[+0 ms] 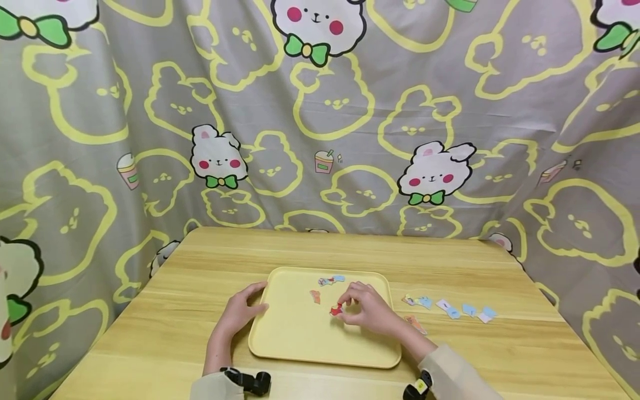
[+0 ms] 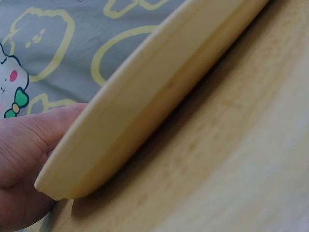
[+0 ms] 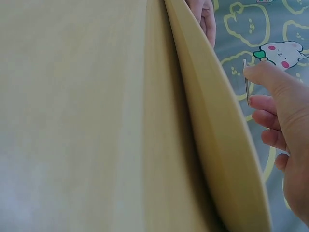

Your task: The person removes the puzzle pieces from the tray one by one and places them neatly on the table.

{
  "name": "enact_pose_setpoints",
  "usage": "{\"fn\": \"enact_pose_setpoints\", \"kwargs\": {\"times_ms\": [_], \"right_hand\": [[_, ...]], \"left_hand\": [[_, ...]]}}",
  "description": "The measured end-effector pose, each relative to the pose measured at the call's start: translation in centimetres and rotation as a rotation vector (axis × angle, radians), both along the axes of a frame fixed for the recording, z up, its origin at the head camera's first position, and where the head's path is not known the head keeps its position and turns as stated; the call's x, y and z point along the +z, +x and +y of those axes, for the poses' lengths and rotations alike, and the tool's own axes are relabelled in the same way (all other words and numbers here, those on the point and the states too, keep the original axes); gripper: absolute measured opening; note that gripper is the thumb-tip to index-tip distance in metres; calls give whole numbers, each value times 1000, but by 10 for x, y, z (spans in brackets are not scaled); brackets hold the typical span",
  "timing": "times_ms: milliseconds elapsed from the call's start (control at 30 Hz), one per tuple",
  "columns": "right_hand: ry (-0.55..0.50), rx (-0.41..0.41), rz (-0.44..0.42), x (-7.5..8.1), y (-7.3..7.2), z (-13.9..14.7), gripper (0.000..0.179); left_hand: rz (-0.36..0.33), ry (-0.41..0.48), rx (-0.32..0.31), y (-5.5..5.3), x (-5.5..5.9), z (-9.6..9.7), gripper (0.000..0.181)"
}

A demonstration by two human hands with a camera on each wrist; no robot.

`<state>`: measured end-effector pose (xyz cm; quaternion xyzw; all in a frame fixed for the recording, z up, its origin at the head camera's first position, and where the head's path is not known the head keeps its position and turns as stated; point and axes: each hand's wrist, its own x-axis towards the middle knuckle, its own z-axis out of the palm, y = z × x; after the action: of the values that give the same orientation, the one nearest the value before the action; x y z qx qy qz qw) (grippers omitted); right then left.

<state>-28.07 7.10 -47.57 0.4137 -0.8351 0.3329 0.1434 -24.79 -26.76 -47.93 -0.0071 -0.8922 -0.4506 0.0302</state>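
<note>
My right hand (image 1: 370,308) is over the right half of a pale yellow tray (image 1: 295,339), pinching a small red puzzle piece (image 1: 336,310) between thumb and fingertips. Seen edge-on in the right wrist view, the puzzle piece (image 3: 246,82) is a thin flat card. My left hand (image 1: 240,311) rests at the tray's left side, thumb and forefinger touching its rim. In the left wrist view, part of the left hand (image 2: 24,159) is hidden behind the tray wall (image 2: 120,106). On the tray lie an orange piece (image 1: 315,296) and joined blue-and-red pieces (image 1: 331,280) near the back rim.
Right of the tray, several loose pieces lie on the wooden table (image 1: 200,289): a yellow-and-blue pair (image 1: 418,301), an orange piece (image 1: 415,324), and blue-and-pink ones (image 1: 448,308). A grey patterned curtain (image 1: 350,150) hangs behind the table and at its sides.
</note>
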Motion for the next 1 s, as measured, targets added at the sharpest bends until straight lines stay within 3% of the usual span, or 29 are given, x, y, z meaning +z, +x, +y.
{"fn": "enact_pose_setpoints", "kwargs": {"times_ms": [333,1000], "right_hand": [[24,-33,-36,1,1,10,19],[-48,-92,-17,-1,7,41,21]], "left_hand": [[-11,2,-7,1,1,-1,55],[-12,-10,-15,2,2,0,55]]}}
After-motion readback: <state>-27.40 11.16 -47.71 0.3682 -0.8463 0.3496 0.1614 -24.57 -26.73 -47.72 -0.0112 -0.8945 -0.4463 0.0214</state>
